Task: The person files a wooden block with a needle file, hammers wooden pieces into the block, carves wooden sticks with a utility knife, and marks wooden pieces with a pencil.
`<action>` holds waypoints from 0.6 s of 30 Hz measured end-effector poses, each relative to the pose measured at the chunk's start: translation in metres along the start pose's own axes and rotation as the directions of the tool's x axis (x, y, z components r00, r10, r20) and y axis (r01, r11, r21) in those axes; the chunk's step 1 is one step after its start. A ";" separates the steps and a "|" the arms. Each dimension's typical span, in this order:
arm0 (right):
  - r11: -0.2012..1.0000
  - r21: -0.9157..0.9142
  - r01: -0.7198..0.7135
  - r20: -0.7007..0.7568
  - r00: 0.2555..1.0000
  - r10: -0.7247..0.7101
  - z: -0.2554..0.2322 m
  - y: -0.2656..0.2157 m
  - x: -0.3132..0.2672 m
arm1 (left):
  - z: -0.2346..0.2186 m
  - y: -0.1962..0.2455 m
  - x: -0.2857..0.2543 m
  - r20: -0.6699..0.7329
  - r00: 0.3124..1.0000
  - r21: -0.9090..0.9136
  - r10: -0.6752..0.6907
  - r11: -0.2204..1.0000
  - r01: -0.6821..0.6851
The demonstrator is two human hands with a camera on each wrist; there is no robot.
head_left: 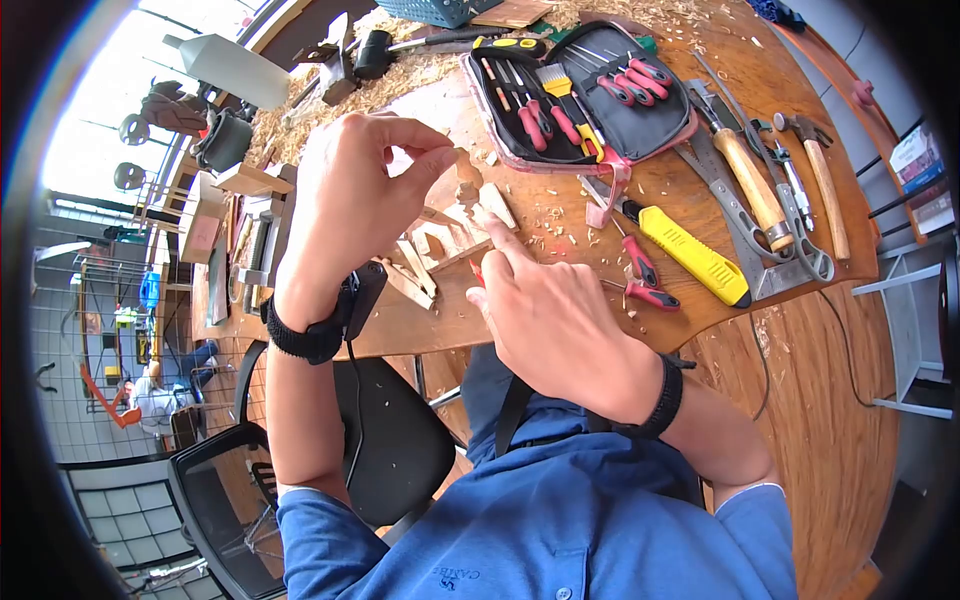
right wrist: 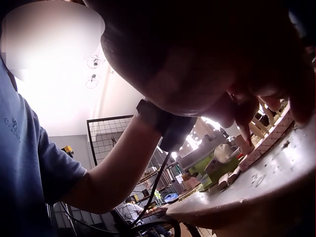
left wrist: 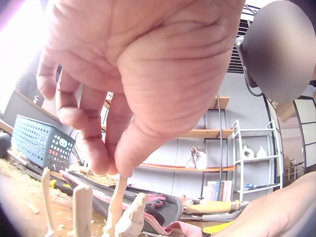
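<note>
My left hand (head_left: pixel 350 195) pinches the top of a slim carved wooden stick (left wrist: pixel 116 205) between thumb and forefinger. Below it is a pale wooden board (head_left: pixel 462 242) near the table's front edge. Several carved wooden pieces (left wrist: pixel 82 211) stand up around the stick in the left wrist view. My right hand (head_left: pixel 560 325) lies low over the board's right side, its forefinger stretched out to touch the wood by the stick's foot. A small red object (head_left: pixel 477 272) shows beside the right thumb. The right palm is hidden from above and dark in the right wrist view.
An unzipped tool case (head_left: pixel 490 110) holds pink-handled tools and a brush. To its right are a yellow utility knife (head_left: pixel 690 255), a wooden-handled chisel (head_left: pixel 755 190) and a hammer (head_left: pixel 820 180). Shavings (head_left: pixel 400 80) cover the back; a plastic bottle (head_left: pixel 230 70) stands at left.
</note>
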State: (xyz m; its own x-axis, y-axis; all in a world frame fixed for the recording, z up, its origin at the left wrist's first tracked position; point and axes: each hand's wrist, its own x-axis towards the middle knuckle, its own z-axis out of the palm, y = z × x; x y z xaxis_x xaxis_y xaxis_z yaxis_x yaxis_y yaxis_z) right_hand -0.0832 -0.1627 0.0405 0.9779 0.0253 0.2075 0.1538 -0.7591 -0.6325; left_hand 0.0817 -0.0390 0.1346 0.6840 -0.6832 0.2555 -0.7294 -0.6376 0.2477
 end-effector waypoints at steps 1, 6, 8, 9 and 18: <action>0.999 -0.048 0.022 0.006 1.000 -0.022 0.002 0.001 0.002 | 0.001 0.000 0.000 0.000 1.000 -0.001 -0.003 1.000 0.003; 0.999 -0.033 -0.004 0.018 1.000 0.005 0.007 -0.001 0.006 | 0.005 0.005 0.000 -0.010 0.999 -0.062 0.042 0.997 -0.043; 0.999 -0.019 -0.044 0.045 0.998 0.045 0.008 -0.001 0.008 | 0.006 0.005 0.000 -0.019 0.999 -0.057 0.050 0.997 -0.051; 0.999 -0.028 -0.042 0.039 0.998 0.043 0.009 -0.001 0.008 | 0.007 0.005 0.000 -0.031 0.998 -0.051 0.058 0.997 -0.059; 0.998 -0.060 -0.023 -0.009 1.000 0.023 0.022 0.000 0.008 | -0.004 0.010 -0.002 -0.126 0.989 0.031 0.076 0.997 -0.073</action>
State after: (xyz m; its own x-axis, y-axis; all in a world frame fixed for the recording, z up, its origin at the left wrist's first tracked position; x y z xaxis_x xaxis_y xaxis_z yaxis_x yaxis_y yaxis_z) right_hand -0.0727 -0.1481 0.0262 0.9799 0.0024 0.1997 0.1224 -0.7971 -0.5914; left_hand 0.0730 -0.0429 0.1410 0.6217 -0.6797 0.3894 -0.7773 -0.5967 0.1995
